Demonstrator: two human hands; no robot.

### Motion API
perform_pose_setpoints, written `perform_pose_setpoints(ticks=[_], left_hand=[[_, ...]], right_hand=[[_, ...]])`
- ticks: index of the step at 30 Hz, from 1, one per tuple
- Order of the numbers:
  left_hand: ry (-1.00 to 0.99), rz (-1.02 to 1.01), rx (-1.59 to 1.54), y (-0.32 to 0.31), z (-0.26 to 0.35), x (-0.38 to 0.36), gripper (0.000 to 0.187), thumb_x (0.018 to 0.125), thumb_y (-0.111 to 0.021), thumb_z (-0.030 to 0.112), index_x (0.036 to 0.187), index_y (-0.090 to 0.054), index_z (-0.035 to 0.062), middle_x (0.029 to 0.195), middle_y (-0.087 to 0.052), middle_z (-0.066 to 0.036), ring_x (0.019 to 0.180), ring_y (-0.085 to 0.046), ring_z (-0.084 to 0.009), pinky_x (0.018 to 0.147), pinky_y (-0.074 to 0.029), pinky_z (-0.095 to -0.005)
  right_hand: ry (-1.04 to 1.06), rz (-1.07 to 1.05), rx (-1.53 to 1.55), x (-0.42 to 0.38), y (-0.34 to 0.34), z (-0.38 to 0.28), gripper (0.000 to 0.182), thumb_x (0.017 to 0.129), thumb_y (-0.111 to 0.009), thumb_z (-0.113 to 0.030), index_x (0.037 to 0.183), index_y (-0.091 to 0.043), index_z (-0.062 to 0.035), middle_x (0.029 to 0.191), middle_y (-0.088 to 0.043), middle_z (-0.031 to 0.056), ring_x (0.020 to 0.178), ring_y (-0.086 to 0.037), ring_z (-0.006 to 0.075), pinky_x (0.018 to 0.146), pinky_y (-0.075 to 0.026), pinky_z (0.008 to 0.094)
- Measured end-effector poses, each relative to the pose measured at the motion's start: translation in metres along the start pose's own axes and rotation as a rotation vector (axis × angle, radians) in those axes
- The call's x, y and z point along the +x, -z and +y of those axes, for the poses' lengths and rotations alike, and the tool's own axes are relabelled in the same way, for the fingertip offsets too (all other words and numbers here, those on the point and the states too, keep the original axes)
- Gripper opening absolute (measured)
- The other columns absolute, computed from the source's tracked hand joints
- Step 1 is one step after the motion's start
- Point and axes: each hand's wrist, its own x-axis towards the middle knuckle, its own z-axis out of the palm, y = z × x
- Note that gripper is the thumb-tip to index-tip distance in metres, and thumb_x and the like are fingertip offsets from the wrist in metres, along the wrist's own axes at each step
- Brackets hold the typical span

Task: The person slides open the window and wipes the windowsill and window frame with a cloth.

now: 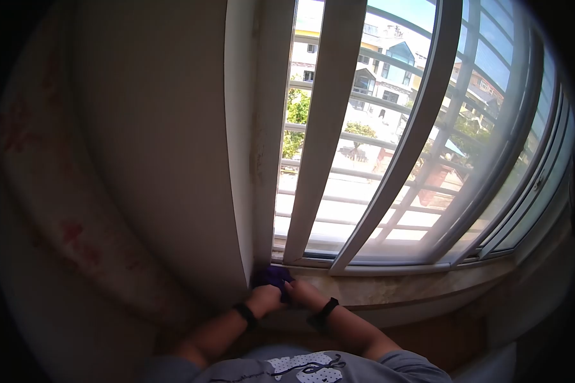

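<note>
A dark purple cloth (271, 275) lies bunched at the left end of the marble-look window sill (390, 287), in the corner by the wall. My left hand (266, 298) is closed on its near side. Right beside it, my right hand (302, 293) also grips the cloth, with the fingers partly hidden in its folds. The two hands are close together, and each wrist wears a black band.
A sliding window with pale frames (329, 140) and outside bars rises behind the sill. To the left stands a plain wall (160, 127), with a reddish-patterned curtain (80, 242) further left. Buildings and trees show outside.
</note>
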Motion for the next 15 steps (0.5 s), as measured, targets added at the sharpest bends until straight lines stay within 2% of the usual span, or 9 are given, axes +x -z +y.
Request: perform_pose_setpoints(ticks=[4, 7, 10, 13, 14, 15], left_hand=[[-0.044, -0.067, -0.109, -0.002, 0.020, 0.018, 0.041, 0.074, -0.066, 0.045, 0.081, -0.070, 0.0040, 0.079, -0.067, -0.015, 0.076, -0.065, -0.0328, 0.069, -0.052, -0.0425], [-0.042, -0.101, -0.146, -0.011, 0.021, 0.027, 0.041, 0.074, -0.065, 0.045, 0.079, -0.070, 0.0038, 0.077, -0.067, -0.016, 0.075, -0.065, -0.0325, 0.070, -0.051, -0.0421], [-0.048, -0.061, -0.171, -0.023, 0.007, 0.028, 0.040, 0.074, -0.067, 0.043, 0.076, -0.070, 0.0033, 0.075, -0.066, -0.016, 0.072, -0.065, -0.0321, 0.069, -0.051, -0.0412], [0.012, -0.002, -0.388, -0.036, -0.015, 0.019, 0.040, 0.075, -0.069, 0.042, 0.075, -0.070, 0.0024, 0.071, -0.066, -0.016, 0.067, -0.065, -0.0300, 0.065, -0.051, -0.0393], [0.075, -0.001, -0.508, -0.041, -0.020, 0.014, 0.039, 0.076, -0.070, 0.039, 0.073, -0.069, 0.0008, 0.065, -0.066, -0.013, 0.060, -0.065, -0.0243, 0.059, -0.051, -0.0362], [0.104, -0.009, -0.605, -0.040, -0.024, 0.008, 0.038, 0.077, -0.070, 0.038, 0.073, -0.069, 0.0005, 0.064, -0.065, -0.012, 0.058, -0.065, -0.0225, 0.057, -0.050, -0.0353]], right_hand=[[-0.129, 0.043, 0.158, -0.009, 0.004, 0.031, 0.049, 0.097, -0.039, -0.041, 0.088, -0.066, -0.0014, 0.077, -0.065, 0.0206, 0.073, -0.064, 0.0363, 0.069, -0.049, 0.0443], [-0.229, -0.039, 0.252, -0.015, 0.013, 0.032, 0.050, 0.096, -0.039, -0.043, 0.088, -0.066, -0.0018, 0.074, -0.065, 0.0192, 0.068, -0.064, 0.0348, 0.067, -0.049, 0.0439], [-0.149, -0.042, 0.231, -0.003, 0.009, 0.032, 0.039, 0.096, -0.045, -0.042, 0.087, -0.062, -0.0078, 0.055, -0.056, 0.0056, 0.043, -0.054, 0.0160, 0.041, -0.042, 0.0317], [-0.141, -0.200, 0.296, 0.002, 0.017, 0.001, 0.040, 0.096, -0.045, -0.042, 0.087, -0.062, -0.0081, 0.054, -0.056, 0.0054, 0.043, -0.055, 0.0162, 0.041, -0.042, 0.0319], [-0.073, -0.168, 0.173, 0.003, 0.020, -0.014, 0.041, 0.095, -0.046, -0.042, 0.084, -0.063, -0.0071, 0.053, -0.057, 0.0059, 0.044, -0.056, 0.0178, 0.043, -0.044, 0.0334], [-0.042, -0.190, 0.136, 0.011, 0.015, -0.019, 0.044, 0.095, -0.045, -0.043, 0.083, -0.064, -0.0049, 0.058, -0.060, 0.0094, 0.049, -0.058, 0.0224, 0.049, -0.046, 0.0367]])
